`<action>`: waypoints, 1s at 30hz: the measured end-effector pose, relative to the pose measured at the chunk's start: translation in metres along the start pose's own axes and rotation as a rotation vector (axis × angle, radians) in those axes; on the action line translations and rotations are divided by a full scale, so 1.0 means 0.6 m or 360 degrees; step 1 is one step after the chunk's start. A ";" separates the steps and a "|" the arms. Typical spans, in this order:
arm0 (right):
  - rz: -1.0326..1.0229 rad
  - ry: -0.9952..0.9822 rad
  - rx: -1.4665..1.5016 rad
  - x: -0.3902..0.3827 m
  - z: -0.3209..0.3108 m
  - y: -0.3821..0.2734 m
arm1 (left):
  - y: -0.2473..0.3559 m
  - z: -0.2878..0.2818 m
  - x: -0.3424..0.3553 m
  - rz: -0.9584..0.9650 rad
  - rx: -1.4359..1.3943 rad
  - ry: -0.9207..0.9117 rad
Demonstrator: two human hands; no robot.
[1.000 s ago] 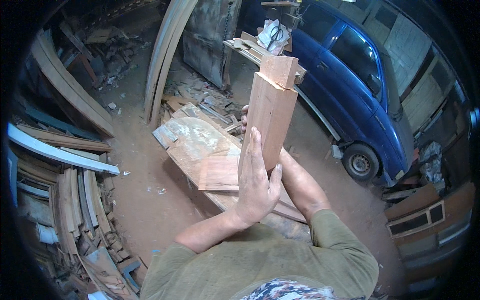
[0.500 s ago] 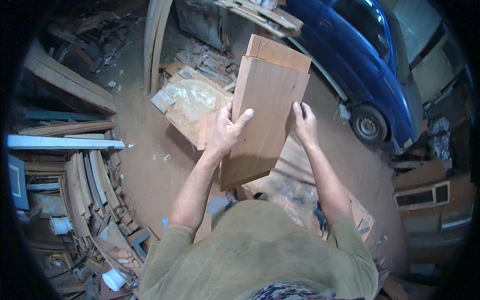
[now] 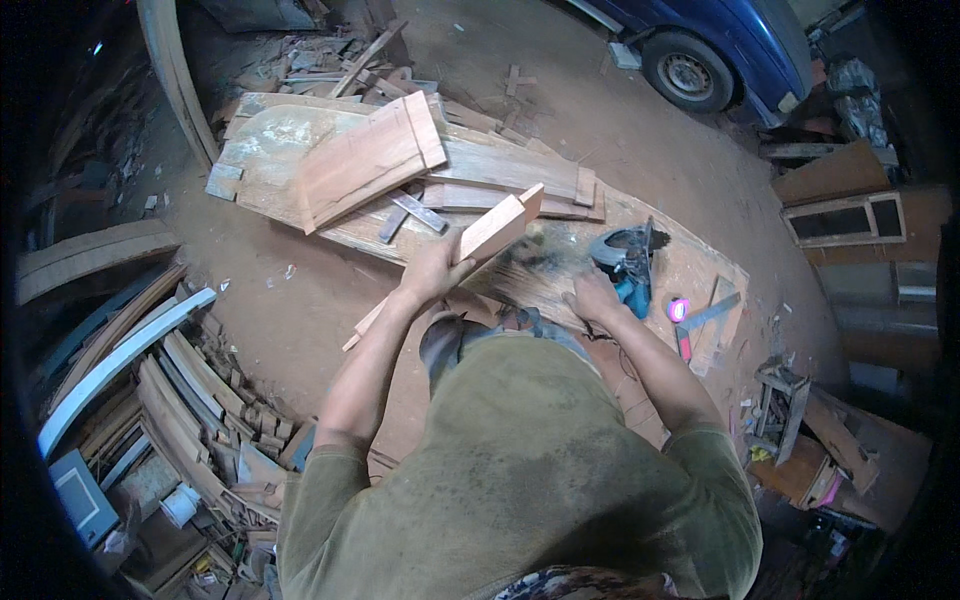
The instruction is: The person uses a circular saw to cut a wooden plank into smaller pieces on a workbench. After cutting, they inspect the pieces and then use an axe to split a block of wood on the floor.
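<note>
My left hand (image 3: 432, 268) is closed round a wooden board (image 3: 492, 232), held tilted and seen mostly along its edge. My right hand (image 3: 597, 300) is low over the worktop (image 3: 535, 285), beside a teal circular saw (image 3: 625, 258). Its thumb shows, but the other fingers are mostly hidden, so I cannot tell whether it grips anything. A similar wide board (image 3: 370, 160) lies on the far left part of the worktop. Beside it are long planks (image 3: 505, 168) and short dark strips (image 3: 415, 212).
A pink and white tape measure (image 3: 678, 308) and a square (image 3: 708, 313) lie right of the saw. Stacked curved timber and offcuts (image 3: 185, 385) fill the left side. A blue car (image 3: 740, 45) stands at the far right, and a small wooden stool (image 3: 780, 405) at the right.
The board, held up flat in both hands before, is now lower, turned edge-on and in my left hand only. My right hand has left it and moved down beside the saw. The view has shifted lower.
</note>
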State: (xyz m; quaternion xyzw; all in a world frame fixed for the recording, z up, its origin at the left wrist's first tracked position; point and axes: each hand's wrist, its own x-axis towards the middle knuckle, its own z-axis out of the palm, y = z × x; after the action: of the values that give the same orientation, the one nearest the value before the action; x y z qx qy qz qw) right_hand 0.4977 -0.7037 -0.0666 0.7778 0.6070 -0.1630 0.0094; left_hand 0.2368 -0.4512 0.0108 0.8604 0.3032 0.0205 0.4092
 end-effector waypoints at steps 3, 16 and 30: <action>0.0228 -0.0584 -0.0175 0.041 0.015 0.005 | -0.013 0.079 0.029 0.0017 0.0042 0.0040; 0.0722 -0.0711 0.0089 0.018 -0.072 0.144 | -0.017 0.172 0.096 0.0243 0.0361 0.0020; 0.1167 0.0739 0.2076 -0.192 -0.303 0.014 | 0.046 0.181 0.130 0.0154 0.0205 0.0119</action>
State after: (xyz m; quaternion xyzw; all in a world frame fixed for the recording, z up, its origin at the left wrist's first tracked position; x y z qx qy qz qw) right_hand 0.5256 -0.7759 0.1346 0.7911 0.0793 -0.3063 -0.5235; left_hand 0.3453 -0.4976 -0.0584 0.8972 0.2769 0.0528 0.3399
